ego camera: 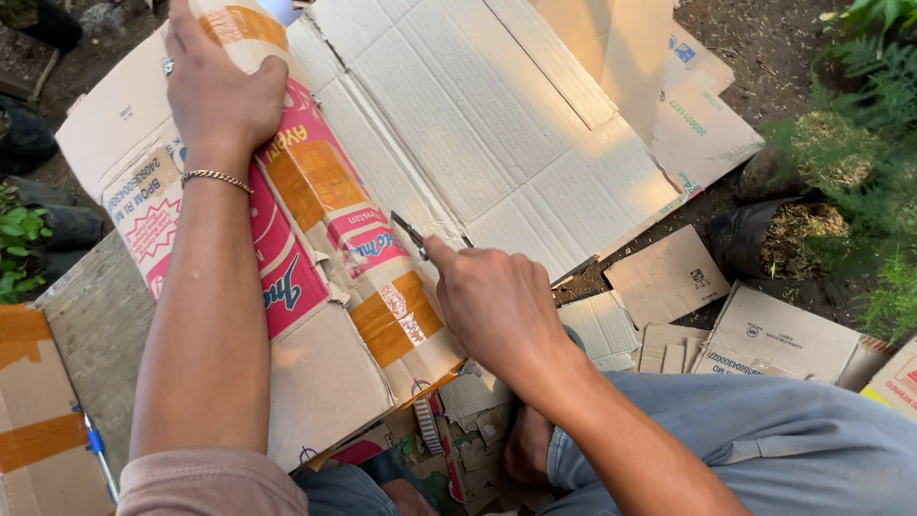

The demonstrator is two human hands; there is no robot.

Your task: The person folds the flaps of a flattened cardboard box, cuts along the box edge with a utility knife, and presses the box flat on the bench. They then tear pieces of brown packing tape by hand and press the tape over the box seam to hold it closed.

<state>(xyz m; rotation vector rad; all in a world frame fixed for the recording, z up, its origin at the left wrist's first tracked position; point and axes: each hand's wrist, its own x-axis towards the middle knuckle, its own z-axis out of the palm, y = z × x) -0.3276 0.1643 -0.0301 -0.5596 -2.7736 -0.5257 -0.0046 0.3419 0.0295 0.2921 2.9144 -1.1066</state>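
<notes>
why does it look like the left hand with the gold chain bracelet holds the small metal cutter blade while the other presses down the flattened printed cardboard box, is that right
Not quite: the head view shows the right hand holding the small metal cutter blade. The left hand, with the gold chain bracelet, presses down the flattened printed cardboard box.

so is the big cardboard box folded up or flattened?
Flattened: the cardboard box lies spread open, panels and flaps flat, left hand pressing it, right hand holding a cutter.

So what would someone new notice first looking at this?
Probably the big flattened cardboard box filling the centre, with its pink and orange printed flap. The left hand presses that flap down at upper left, while the right hand holds a small blade to the cardboard mid-frame.
</notes>
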